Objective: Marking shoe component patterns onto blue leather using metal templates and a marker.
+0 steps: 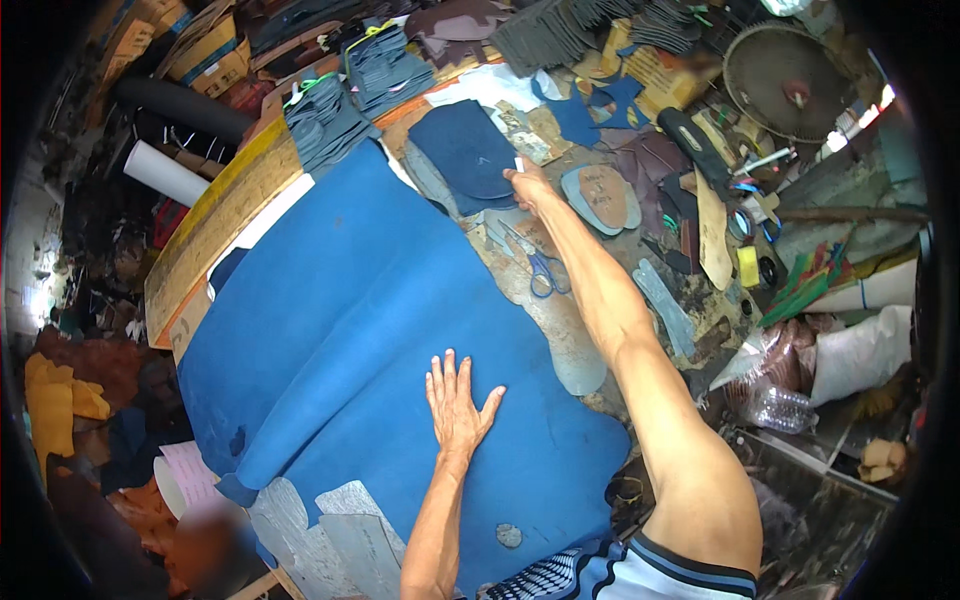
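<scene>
A large sheet of blue leather (pixel 370 260) drapes over the table, with a raised fold running along it. My left hand (pixel 459 410) lies flat on it, fingers spread. My right hand (pixel 530 187) reaches far across to the right edge of a stack of dark blue cut leather pieces (pixel 460 150). Its fingers are closed, and a short white stick (pixel 519 164) pokes up from them. Whether they also grip the stack's edge I cannot tell. A small light mark shows on the top piece. Scissors with blue handles (pixel 541 275) lie between the sheet and my right forearm.
Grey flat templates (pixel 360 540) rest on the sheet's near left corner. Right of the stack lies a brown oval template (pixel 604 197) on grey pieces. Bundles of cut pieces (pixel 330 120) line the far edge. A round toothed disc (pixel 780 80) stands far right; plastic bags (pixel 785 370) sit at right.
</scene>
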A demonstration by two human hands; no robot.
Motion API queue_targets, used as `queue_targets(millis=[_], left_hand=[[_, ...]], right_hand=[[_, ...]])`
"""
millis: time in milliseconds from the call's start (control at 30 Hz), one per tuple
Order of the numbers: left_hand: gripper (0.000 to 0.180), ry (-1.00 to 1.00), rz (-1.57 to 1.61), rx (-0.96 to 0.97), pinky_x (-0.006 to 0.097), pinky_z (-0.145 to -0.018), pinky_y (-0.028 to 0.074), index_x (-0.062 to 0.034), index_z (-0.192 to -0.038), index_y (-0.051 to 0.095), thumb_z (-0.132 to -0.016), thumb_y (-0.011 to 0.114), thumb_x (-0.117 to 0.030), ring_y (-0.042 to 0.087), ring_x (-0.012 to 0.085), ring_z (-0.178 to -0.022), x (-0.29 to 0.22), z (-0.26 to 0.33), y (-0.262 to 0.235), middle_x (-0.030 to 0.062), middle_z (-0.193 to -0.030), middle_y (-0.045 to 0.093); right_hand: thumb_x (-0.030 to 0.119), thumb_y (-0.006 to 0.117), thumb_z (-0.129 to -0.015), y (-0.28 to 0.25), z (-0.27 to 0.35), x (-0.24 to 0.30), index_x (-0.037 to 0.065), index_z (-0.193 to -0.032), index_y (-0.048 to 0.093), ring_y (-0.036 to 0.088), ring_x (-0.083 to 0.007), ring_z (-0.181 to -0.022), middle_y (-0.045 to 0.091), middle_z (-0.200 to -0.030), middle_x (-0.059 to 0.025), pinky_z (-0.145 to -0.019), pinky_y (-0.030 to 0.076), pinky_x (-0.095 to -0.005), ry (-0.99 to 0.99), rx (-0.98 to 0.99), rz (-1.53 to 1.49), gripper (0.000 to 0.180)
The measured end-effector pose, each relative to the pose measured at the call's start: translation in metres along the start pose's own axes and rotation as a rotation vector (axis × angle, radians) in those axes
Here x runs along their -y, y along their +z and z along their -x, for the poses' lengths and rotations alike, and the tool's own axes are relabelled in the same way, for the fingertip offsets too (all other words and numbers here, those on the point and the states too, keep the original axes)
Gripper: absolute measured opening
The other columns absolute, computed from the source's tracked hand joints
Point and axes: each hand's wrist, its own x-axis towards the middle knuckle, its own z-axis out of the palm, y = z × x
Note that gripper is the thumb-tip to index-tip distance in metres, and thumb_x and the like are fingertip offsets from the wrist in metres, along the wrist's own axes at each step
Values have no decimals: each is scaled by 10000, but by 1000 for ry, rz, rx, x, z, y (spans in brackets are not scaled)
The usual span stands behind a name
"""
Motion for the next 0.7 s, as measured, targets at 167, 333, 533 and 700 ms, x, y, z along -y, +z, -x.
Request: queue_targets(millis=[167,333,533,700], left_hand=[[754,25,-85,-59,534,-1203,173,11,-1373,511,-845,705,-490,239,406,-1473,7,-6,-2,225,-1540,359],[716,41,-74,-72,517,-1210,166,-2,-1401,483,-872,704,-431,235,380,-1481,-1,-6,-6,193,-1564,339],[746,20,-109,-86,511,-1205,181,-16,-1391,503,-862,691,-507,246,391,-1472,12,5,3,197,-1553,351],[762,97,-113,-159,497,-1202,178,-18,-1396,502,-890,626,-574,255,401,-1465,14,12,-13,218,-1539,367]], right_hand=[[537,627,-892,-53,27,25,57,-1396,513,597,-423,-1182,623,-1247,-289,-982,478,-485,-421,-128,663,706],[246,547,-891,-189,121,24,-28,-1080,638,647,-458,-963,666,-972,-303,-835,520,-514,-512,-171,811,345],[140,570,-865,-238,168,-93,-24,-1112,676,644,-460,-1001,662,-1012,-318,-906,503,-504,-452,-252,1127,315],[188,637,-882,-234,198,-78,26,-1063,661,658,-433,-888,675,-927,-242,-781,542,-513,-758,-364,1305,244]])
